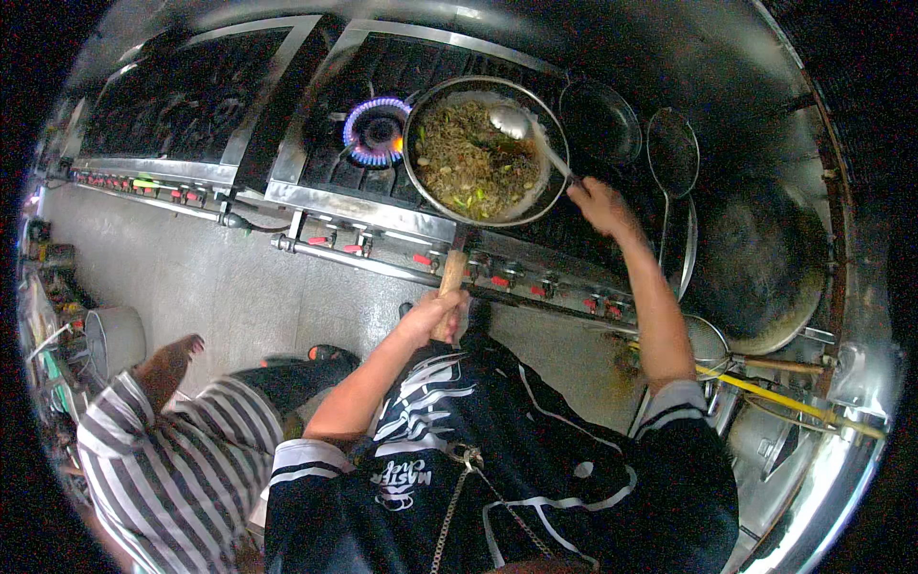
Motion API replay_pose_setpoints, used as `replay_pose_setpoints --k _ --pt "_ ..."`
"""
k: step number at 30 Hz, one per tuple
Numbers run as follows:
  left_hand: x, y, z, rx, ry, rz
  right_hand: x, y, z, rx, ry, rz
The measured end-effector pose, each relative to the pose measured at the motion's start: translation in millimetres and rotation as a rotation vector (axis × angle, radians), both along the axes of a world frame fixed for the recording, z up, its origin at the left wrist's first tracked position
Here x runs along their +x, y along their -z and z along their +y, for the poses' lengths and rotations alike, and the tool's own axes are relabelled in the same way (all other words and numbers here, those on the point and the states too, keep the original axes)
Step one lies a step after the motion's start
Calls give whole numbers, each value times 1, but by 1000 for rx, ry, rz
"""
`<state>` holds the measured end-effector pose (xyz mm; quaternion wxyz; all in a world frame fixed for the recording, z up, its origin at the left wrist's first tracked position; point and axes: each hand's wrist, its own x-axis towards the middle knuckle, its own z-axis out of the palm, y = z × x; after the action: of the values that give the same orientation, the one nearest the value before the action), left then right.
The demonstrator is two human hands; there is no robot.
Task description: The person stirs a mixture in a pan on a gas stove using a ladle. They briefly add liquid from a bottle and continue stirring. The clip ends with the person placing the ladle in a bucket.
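Observation:
My left hand (pixel 439 316) is wrapped around the wooden handle (pixel 452 273) of a large round pan (pixel 410 168) on the gas range. Inside the pan lies a brown, shredded-looking food mixture (pixel 473 168) with green bits and pale pieces; what exactly it is I cannot tell. My right hand (pixel 606 206) grips a metal ladle (pixel 510 122) by its dark handle end. The ladle's bowl rests at the far side of the food. To the pan's left a burner (pixel 377 133) burns with a blue ring of flame, orange where it meets the rim.
A dark skillet (pixel 601 122) and a wire skimmer (pixel 673 154) lie right of the pan. Farther right is a big blackened wok (pixel 760 265). Red-handled gas valves (pixel 502 281) line the range front. Another person in a striped shirt (pixel 179 473) stands close on my left.

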<state>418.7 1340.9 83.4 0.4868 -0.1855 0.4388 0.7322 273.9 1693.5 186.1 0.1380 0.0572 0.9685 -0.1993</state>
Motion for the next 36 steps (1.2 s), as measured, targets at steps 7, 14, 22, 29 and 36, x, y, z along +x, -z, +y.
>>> replay_pose_setpoints --k 7,14,22,29,36 --pt "1 -3 -46 -233 171 84 -111 43 26 -129 -439 178" --pt "-12 -17 -57 -221 153 93 -112 7 9 131 -844 159" --pt "-1 -22 -31 -106 43 13 -23 -83 81 271 -739 128" --pt "21 -23 16 -161 -44 92 0 -3 43 150 -450 208" --pt "50 -34 11 -134 -156 127 -33 -2 30 2 -303 277"
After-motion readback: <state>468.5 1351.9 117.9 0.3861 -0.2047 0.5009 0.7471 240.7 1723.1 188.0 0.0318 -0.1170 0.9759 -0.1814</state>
